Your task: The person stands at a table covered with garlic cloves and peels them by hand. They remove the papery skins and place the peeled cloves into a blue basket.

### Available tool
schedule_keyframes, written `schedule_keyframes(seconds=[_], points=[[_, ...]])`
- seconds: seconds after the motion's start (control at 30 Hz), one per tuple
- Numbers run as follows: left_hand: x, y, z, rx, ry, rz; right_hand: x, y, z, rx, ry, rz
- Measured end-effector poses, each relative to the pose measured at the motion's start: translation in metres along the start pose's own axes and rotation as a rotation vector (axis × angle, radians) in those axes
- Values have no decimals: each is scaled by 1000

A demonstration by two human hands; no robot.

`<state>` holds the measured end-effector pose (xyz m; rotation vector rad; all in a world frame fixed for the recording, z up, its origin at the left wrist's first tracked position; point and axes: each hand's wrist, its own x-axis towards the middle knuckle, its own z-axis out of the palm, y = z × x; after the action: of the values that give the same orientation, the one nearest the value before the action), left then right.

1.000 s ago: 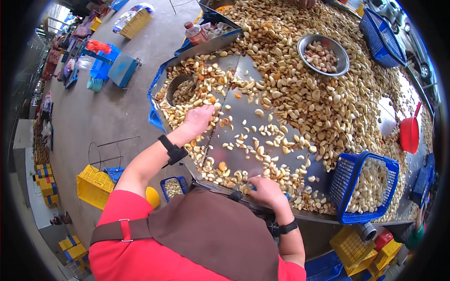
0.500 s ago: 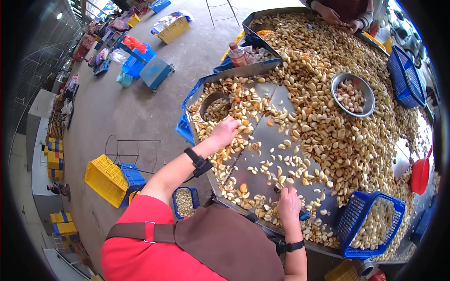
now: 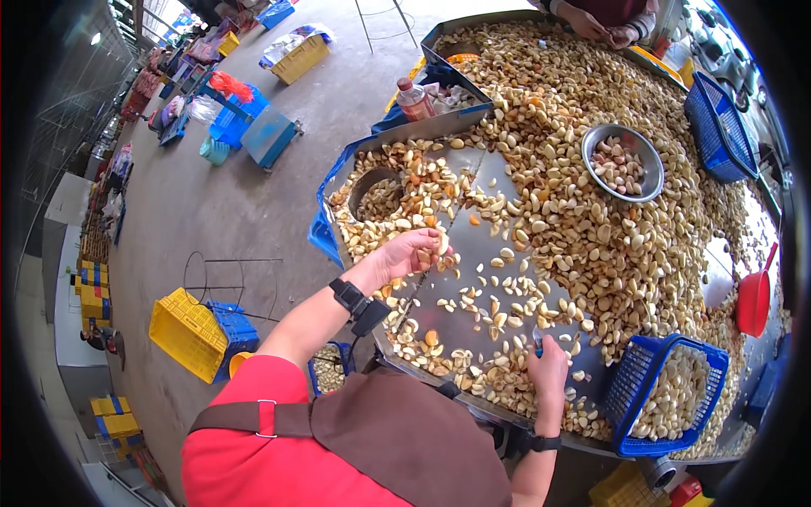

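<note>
Tabletop (image 3: 498,253): metal, centre of frame, covered with pale peeled kernels (image 3: 608,245).
Left hand (image 3: 414,253): centre left, fingers curled over a few kernels at the pile's edge.
Right hand (image 3: 549,367): lower centre, fingers clenched on a small blue tool, resting among loose kernels.
Blue basket (image 3: 667,393): lower right, just beside the right hand, holding kernels.
Steel bowl (image 3: 623,162): upper right, sitting on the pile.

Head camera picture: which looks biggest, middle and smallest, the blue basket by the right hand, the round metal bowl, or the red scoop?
1. Blue basket, biggest, though it sits nearest the camera, which helps.
2. Round metal bowl, next.
3. Red scoop, smallest, but it lies at the bent edge of the picture, so its place after the bowl is unsure.
</note>
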<state>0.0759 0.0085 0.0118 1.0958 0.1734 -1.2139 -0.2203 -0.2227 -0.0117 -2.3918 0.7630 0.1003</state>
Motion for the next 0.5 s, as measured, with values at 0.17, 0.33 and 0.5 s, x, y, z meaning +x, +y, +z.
schedule_keyframes(seconds=[0.17, 0.33, 0.5], points=[[-5, -22, 30, -155, -218, -44, 15, -23, -7, 317, 83, 68], [5, -52, 57, -222, -259, -113, 18, -33, -12, 555, 151, 75], [24, -91, 88, -223, -267, -229, 15, -75, -19, 515, 155, -197]])
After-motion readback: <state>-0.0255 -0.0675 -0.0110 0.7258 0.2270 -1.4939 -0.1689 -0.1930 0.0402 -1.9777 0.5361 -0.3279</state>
